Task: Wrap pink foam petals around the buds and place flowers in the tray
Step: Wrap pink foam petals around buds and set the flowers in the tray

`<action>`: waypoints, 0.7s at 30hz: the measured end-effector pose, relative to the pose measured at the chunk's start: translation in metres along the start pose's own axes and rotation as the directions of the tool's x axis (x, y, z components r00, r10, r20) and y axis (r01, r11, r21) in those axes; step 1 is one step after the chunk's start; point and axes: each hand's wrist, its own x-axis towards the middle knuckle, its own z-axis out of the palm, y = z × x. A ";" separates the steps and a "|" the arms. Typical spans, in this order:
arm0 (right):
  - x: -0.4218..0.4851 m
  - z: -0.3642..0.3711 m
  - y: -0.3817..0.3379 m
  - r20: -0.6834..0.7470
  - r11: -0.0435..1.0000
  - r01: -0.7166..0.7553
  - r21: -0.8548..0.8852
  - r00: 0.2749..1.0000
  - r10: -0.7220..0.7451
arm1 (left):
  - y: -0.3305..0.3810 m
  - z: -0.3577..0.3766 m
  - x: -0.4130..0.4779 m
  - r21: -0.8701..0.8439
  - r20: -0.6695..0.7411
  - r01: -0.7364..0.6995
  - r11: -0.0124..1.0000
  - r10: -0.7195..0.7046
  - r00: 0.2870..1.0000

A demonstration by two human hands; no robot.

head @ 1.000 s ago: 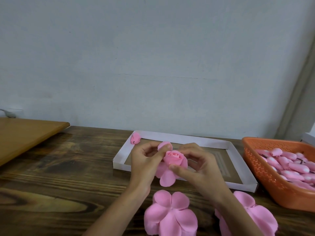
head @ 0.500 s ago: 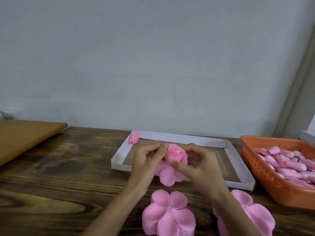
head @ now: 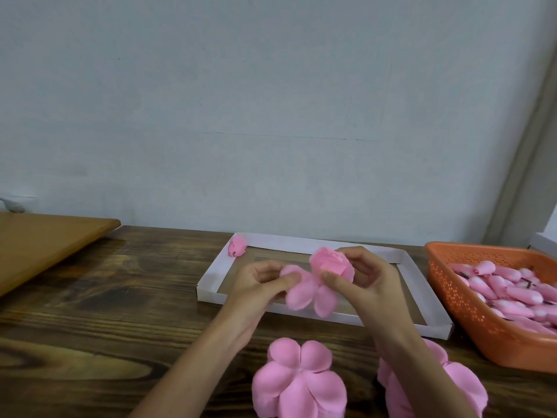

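A half-wrapped pink foam flower (head: 327, 267) is held over the front rim of the white cardboard tray (head: 211, 273). My right hand (head: 366, 282) grips its bud between thumb and curled fingers. My left hand (head: 259, 282) pinches one of the loose petals (head: 301, 292) hanging below the bud. One finished pink flower (head: 237, 246) lies in the tray's far left corner. Two flat petal rosettes, one (head: 298, 384) and another (head: 458, 384), lie on the table near me; my right forearm partly covers the second.
An orange perforated basket (head: 452, 300) full of pink buds stands at the right. A lighter wooden board (head: 45, 239) lies at the left on the dark wooden table (head: 120, 312). A grey wall rises right behind the tray.
The bud has risen and shifted right in my right hand. My left hand has come off the bud's top and now pinches a lower petal at the left.
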 end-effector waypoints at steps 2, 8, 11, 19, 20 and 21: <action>0.000 -0.001 0.000 0.025 1.000 -0.005 -0.003 1.000 0.005 | 0.000 0.003 0.000 -0.146 -0.024 0.017 0.989 -0.021 0.999; -0.002 0.001 -0.003 0.201 0.996 0.069 -0.063 0.978 -0.055 | 0.001 0.014 -0.005 -0.038 -0.148 -0.074 0.997 0.067 0.987; -0.003 0.002 -0.005 0.234 0.991 0.103 -0.083 0.969 -0.081 | 0.001 0.019 -0.009 0.023 -0.197 -0.134 0.991 0.136 0.971; -0.005 0.001 -0.009 0.204 0.979 0.105 -0.177 0.977 -0.068 | 0.010 0.024 -0.016 0.116 -0.106 -0.380 0.918 0.392 0.914; -0.005 0.002 -0.009 0.195 0.976 0.107 -0.192 0.978 -0.069 | 0.010 0.024 -0.016 0.129 -0.097 -0.401 0.907 0.414 0.905; -0.006 0.004 -0.009 0.190 0.974 0.109 -0.200 0.979 -0.071 | 0.010 0.025 -0.016 0.138 -0.091 -0.417 0.898 0.431 0.898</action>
